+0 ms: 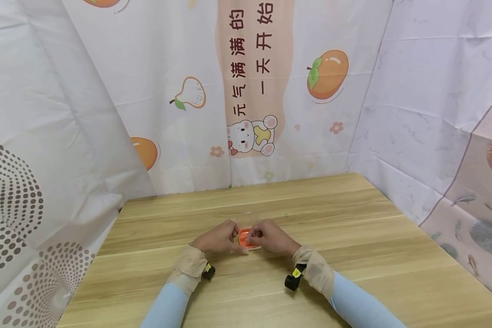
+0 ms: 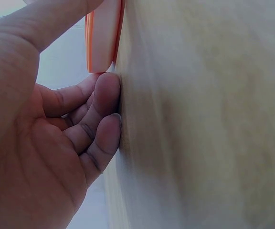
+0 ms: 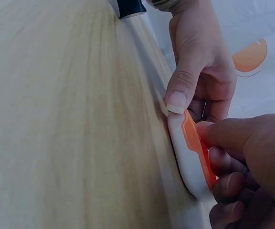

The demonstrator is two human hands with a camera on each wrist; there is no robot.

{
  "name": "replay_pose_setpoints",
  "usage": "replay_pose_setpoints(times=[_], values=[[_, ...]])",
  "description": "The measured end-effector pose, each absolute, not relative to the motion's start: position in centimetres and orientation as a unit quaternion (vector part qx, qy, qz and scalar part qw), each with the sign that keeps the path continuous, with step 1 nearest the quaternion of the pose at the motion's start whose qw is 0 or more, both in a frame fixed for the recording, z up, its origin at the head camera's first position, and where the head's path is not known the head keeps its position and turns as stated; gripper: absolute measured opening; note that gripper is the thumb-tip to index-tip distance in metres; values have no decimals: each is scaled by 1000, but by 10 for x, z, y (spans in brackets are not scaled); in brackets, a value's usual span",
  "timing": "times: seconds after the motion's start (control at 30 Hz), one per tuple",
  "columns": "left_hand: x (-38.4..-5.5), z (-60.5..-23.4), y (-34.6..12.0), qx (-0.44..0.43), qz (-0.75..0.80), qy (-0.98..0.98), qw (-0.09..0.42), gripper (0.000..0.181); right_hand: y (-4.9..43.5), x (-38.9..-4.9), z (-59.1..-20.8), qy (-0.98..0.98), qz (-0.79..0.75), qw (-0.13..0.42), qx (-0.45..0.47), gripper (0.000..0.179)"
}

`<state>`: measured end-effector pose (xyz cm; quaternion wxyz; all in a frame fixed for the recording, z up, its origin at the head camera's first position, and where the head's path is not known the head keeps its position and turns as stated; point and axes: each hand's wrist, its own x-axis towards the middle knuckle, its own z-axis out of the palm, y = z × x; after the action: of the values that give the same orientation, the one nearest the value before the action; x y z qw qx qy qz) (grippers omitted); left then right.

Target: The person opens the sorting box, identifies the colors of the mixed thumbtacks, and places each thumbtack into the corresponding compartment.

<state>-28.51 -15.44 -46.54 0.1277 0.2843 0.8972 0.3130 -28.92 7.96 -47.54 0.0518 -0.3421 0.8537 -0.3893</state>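
A small white box with an orange divided inside sits on the table between the two hands. Its clear lid is folded open toward the back. My left hand grips the box from the left, thumb at the front edge and forefinger at the side. The other left fingers curl loosely beside the box. My right hand reaches over from the right, with thumb and bent forefinger down at the orange inside. I cannot tell whether anything is between these right fingertips, as the hand partly covers the box.
The wooden table extends around both arms. A tiny green bit lies on it behind the right hand. Black wrist cameras hang close over the table at both wrists. Printed curtains stand along the back and sides.
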Motion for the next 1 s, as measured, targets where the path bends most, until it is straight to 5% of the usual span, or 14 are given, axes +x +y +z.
replay_pose_setpoints(times=[1.0], values=[[-288,-470,-154,280,313,899,127,60,108,-309,-470,864,-398,77,-298,5]])
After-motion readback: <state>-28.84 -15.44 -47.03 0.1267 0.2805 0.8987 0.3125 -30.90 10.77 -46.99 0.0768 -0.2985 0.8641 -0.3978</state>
